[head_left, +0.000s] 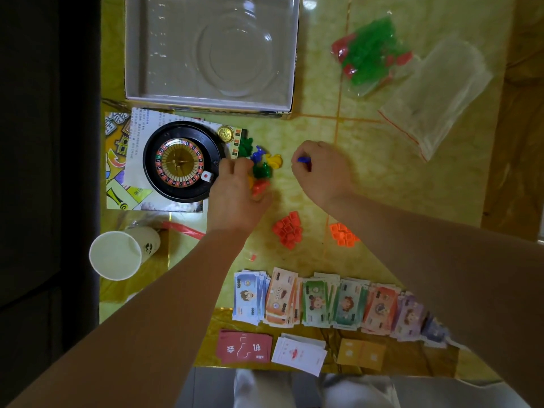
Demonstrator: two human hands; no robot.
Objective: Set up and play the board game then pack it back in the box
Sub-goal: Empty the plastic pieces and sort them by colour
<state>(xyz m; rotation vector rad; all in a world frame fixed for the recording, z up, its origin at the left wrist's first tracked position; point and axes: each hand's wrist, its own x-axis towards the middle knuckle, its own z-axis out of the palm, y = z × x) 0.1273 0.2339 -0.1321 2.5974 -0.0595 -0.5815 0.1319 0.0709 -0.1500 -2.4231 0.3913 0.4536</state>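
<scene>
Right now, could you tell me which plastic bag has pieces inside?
The bag nearer the box, holding green and red pieces; the other bag beside it looks empty.

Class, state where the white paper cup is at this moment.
In the head view the paper cup sits at the left edge of the table, nearer the person than the roulette wheel.

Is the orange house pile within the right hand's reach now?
Probably yes: the orange house pile lies uncovered beside that forearm, though the right hand is pinching a blue piece it would need to drop first.
</scene>
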